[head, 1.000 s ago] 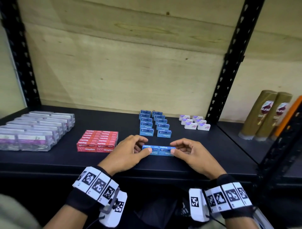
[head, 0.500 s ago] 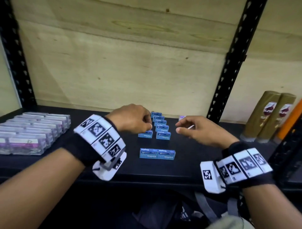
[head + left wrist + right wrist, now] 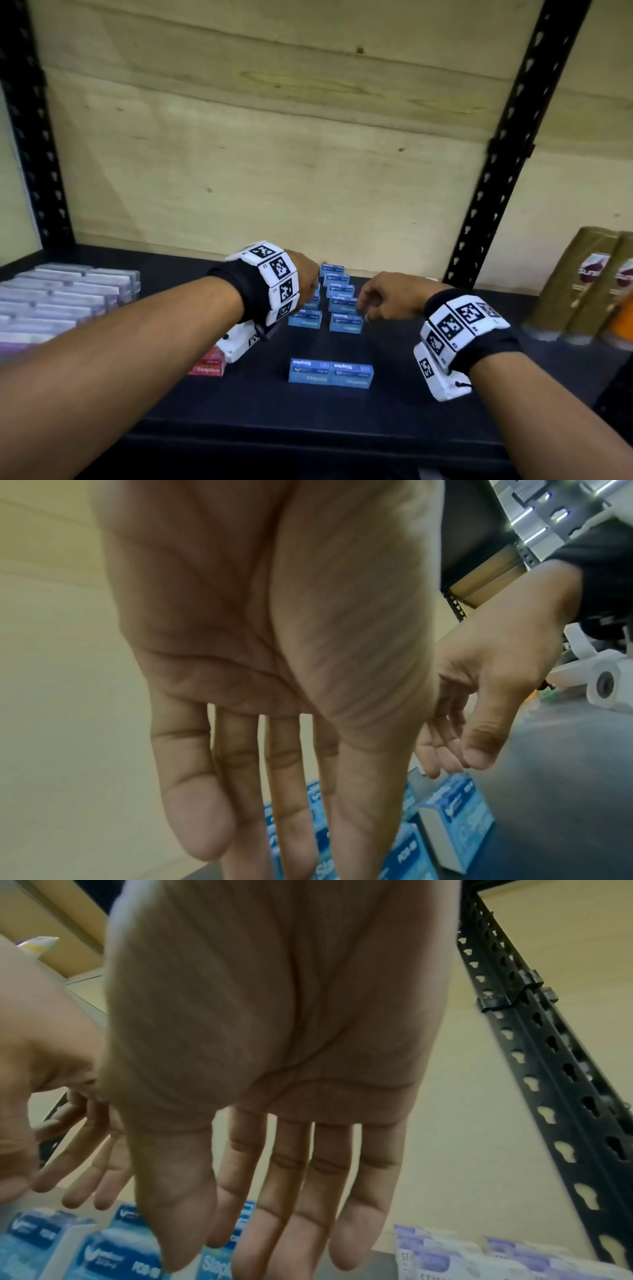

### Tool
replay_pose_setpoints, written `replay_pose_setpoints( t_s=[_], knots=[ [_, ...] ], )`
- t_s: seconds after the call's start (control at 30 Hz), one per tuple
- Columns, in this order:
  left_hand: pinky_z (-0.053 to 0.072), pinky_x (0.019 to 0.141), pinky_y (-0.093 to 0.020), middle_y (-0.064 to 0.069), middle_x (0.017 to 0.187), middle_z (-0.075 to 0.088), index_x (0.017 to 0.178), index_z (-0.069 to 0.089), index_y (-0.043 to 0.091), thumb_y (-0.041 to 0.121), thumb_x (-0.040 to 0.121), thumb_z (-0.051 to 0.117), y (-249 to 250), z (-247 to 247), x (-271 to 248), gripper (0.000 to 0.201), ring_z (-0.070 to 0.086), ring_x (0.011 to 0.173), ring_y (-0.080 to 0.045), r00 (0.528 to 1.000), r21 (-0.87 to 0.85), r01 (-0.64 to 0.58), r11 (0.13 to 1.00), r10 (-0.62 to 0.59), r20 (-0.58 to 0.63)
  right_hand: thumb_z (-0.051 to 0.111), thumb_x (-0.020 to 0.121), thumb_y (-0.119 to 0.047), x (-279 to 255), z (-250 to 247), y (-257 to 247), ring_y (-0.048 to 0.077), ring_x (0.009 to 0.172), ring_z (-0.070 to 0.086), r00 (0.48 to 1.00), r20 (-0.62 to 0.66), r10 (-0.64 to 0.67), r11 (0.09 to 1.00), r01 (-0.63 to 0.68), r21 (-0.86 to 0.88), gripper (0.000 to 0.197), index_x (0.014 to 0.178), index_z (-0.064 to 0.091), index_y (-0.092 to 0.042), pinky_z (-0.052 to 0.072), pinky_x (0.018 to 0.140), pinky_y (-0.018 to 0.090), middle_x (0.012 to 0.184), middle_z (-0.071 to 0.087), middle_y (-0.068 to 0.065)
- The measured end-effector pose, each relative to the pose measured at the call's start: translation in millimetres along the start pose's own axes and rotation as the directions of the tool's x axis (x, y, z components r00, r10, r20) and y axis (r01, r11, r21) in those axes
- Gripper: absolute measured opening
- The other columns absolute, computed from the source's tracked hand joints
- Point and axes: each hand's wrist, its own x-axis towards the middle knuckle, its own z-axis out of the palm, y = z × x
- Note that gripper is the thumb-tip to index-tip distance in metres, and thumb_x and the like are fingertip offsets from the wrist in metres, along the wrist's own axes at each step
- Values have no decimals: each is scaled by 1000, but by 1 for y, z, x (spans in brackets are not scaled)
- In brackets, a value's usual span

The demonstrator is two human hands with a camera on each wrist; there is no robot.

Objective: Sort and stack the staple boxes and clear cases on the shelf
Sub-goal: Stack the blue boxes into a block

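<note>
Two blue staple boxes lie side by side near the front of the black shelf, with no hand on them. Behind them run two rows of blue staple boxes. My left hand hovers over the left row, its fingers straight and empty in the left wrist view. Over the right row hangs my right hand, fingers extended and holding nothing. Clear cases are stacked at the far left. My left wrist hides most of the red staple boxes.
Small white and purple boxes sit to the right of the blue rows, by the black perforated upright. Gold shampoo bottles and an orange item stand on the adjoining shelf at right. A plywood panel backs the shelf.
Both hands have let go of the front pair of blue boxes and reached back over the rows of blue boxes. The pair stays at the shelf front.
</note>
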Motion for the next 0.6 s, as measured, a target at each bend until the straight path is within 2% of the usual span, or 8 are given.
replay_pose_setpoints(
  t_s=[0.07, 0.1, 0.23, 0.33, 0.43, 0.47, 0.53, 0.6],
  knots=[
    [43, 67, -24, 0, 102, 61, 101, 65, 18, 22, 85, 69, 0, 6, 8, 16, 51, 83, -19, 1000, 83, 11, 997, -9, -21, 73, 85, -22, 2, 2, 0, 7, 88, 60, 1000, 19, 3, 1000, -3, 7, 22, 107, 72, -26, 45, 83, 22, 85, 62, -18],
    [43, 69, -25, 1, 106, 63, 101, 65, 18, 23, 85, 69, 1, 7, 9, 17, 53, 84, -19, 1000, 130, 24, 991, -23, -5, 72, 86, -22, 3, 3, -1, 8, 89, 59, 1000, 29, 8, 1000, -8, 4, 22, 109, 72, -25, 45, 85, 22, 87, 63, -17],
    [35, 70, -28, 1, 98, 43, 93, 50, 19, 14, 91, 62, 9, 5, 10, 14, 39, 84, -19, 998, 140, 42, 989, -48, 42, 73, 87, -20, 3, 3, -5, 9, 89, 62, 999, 38, 34, 999, -35, 31, 21, 107, 73, -23, 49, 88, 24, 84, 65, -15],
    [36, 63, -25, 0, 94, 42, 90, 49, 19, 14, 92, 61, 8, 6, 11, 14, 38, 81, -19, 1000, 79, 6, 997, -5, -18, 74, 86, -22, -2, 3, -8, 8, 88, 61, 999, 25, 38, 999, -39, 24, 19, 105, 73, -25, 48, 86, 24, 82, 62, -18],
    [35, 45, -11, 0, 77, 41, 73, 48, 20, 9, 93, 60, 4, 10, 4, 27, 38, 64, -16, 999, 12, -19, 1000, 18, 36, 73, 87, -25, -11, 6, -10, 7, 86, 60, 1000, 18, 22, 1000, -22, 18, 17, 103, 72, -26, 45, 81, 22, 78, 60, -20],
    [38, 48, -10, 0, 78, 44, 71, 50, 20, 9, 94, 60, 3, 12, 0, 27, 41, 64, -15, 999, -20, -31, 999, 32, 19, 72, 87, -25, -15, 8, -11, 8, 85, 60, 1000, 22, 16, 1000, -16, 15, 16, 103, 72, -26, 46, 80, 22, 79, 61, -20],
    [44, 62, -17, 0, 90, 55, 93, 67, 14, 14, 93, 64, 6, 12, -13, 3, 50, 69, -13, 999, -47, -45, 998, 45, 5, 71, 88, -25, -25, 12, -12, 8, 86, 62, 999, 37, 11, 1000, -12, 20, 14, 102, 71, -26, 49, 82, 24, 84, 65, -17],
    [46, 65, -19, 3, 95, 62, 114, 68, 15, 17, 89, 70, 6, 12, -22, 26, 53, 65, -6, 996, -64, -58, 996, 62, 69, 71, 87, -25, -34, 13, -13, 10, 88, 65, 999, 51, 5, 999, -7, 38, 12, 99, 71, -28, 53, 86, 27, 90, 71, -12]
  ],
)
